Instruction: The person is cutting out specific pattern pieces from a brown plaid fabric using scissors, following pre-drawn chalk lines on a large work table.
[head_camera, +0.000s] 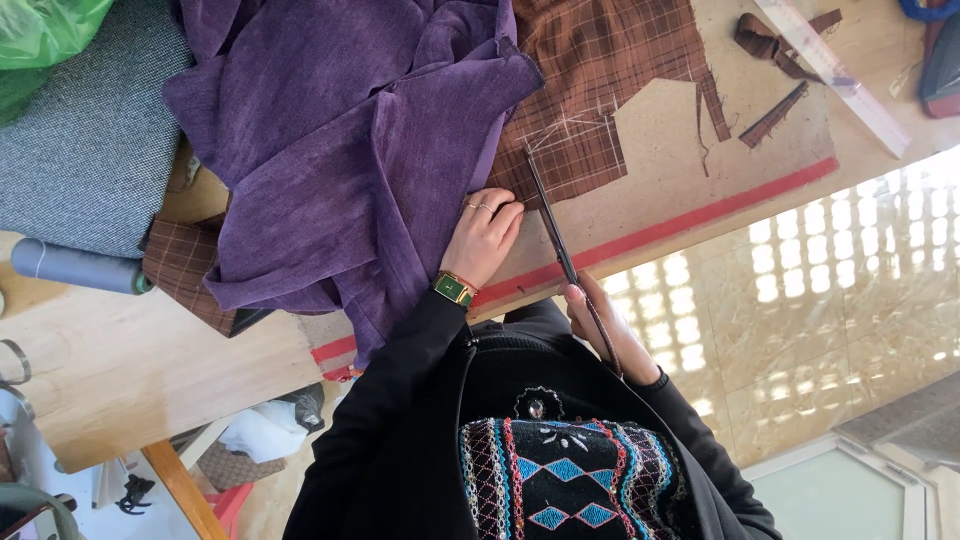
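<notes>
While the left hand (484, 235) was pressed flat on brown plaid fabric (590, 90) at the tabletop (130, 360) edge, scissors (560, 240) were gripped by the right hand (605, 330).

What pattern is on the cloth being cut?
Brown plaid fabric with thin pale checks, in the head view.

Just the one head cam for us, looked straight down past our own chest, picture sat rotated, pretty close over the table edge (650, 235), purple fabric (340, 150) filled the top, tiled floor (800, 300) off right.
</notes>
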